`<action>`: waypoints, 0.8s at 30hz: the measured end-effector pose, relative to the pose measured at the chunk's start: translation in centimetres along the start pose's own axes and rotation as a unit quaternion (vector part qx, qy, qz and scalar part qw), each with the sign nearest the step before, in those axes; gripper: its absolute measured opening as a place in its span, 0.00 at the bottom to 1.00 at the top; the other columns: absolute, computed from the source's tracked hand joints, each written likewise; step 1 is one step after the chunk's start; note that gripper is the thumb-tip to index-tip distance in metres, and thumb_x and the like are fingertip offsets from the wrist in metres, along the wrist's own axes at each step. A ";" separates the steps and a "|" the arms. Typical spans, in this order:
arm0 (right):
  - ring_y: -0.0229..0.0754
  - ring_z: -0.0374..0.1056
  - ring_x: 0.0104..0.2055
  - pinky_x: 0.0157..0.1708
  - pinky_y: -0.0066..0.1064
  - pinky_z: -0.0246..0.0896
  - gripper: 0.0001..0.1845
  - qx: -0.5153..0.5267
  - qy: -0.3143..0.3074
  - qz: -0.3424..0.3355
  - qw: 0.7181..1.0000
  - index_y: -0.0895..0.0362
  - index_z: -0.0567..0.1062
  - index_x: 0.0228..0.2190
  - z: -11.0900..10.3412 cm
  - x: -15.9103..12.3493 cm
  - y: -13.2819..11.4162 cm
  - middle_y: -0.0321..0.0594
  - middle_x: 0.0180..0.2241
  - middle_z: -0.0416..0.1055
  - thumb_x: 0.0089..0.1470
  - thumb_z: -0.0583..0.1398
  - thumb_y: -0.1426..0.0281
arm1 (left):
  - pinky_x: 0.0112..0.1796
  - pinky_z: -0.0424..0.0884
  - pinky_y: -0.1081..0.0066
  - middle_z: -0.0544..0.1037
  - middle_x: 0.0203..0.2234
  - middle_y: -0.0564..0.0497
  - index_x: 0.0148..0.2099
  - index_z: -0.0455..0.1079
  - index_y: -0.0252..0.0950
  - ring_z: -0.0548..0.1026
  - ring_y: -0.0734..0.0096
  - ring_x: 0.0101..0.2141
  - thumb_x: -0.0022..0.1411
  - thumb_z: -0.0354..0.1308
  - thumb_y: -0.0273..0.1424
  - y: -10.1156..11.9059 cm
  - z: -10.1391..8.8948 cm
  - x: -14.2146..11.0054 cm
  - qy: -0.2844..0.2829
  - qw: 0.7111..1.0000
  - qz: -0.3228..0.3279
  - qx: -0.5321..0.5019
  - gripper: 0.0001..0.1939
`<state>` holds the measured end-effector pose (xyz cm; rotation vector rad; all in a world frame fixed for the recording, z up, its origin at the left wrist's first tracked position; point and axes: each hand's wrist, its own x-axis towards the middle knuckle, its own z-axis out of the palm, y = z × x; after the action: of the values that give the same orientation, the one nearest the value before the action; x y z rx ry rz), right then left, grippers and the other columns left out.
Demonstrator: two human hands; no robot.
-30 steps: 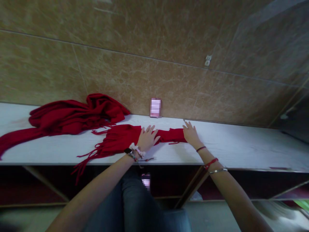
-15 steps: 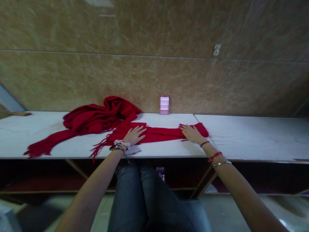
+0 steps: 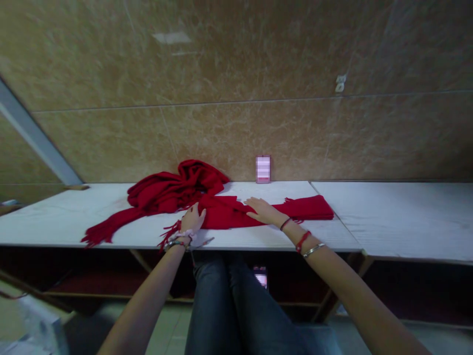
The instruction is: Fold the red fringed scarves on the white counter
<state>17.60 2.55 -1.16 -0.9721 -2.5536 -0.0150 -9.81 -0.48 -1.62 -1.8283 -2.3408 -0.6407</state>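
Observation:
A long red scarf (image 3: 310, 208) lies folded into a strip along the white shelf top, with fringe showing at its left end and near its right part. At the left end, my left hand (image 3: 192, 220) has its fingers bent round the fabric, thumb on the right side. My right hand (image 3: 264, 211) rests flat on the middle of the strip, fingers stretched out to the left. Behind and left of the strip is a second red scarf (image 3: 158, 192), crumpled in a loose heap, its fringed tail trailing toward the front edge.
A pale blurred-out card or phone (image 3: 263, 169) leans against the marbled tile wall (image 3: 236, 128). The white shelf top (image 3: 399, 207) runs left and right, with open compartments (image 3: 99, 276) below its front edge. A small wooden piece (image 3: 77, 187) lies at the back left.
My right hand has slid left from the scarf's right end to its middle. My left hand has shifted to the left end and its fingers have bent. The view has turned slightly.

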 end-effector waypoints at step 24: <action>0.39 0.64 0.49 0.52 0.31 0.55 0.27 0.107 0.021 0.081 0.991 0.62 0.71 0.46 3.3 0.4 0.0 0.45 0.46 0.70 0.47 0.45 0.85 | 0.33 0.69 0.71 0.76 0.23 0.51 0.30 0.72 0.32 0.74 0.69 0.29 0.39 0.64 0.33 -4.5 -3.3 3.1 -0.023 0.847 -0.150 -0.510 0.13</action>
<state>16.14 3.34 -4.07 -1.0782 -2.3713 0.2776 -15.45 0.16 1.22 -1.6860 -2.5266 -2.2447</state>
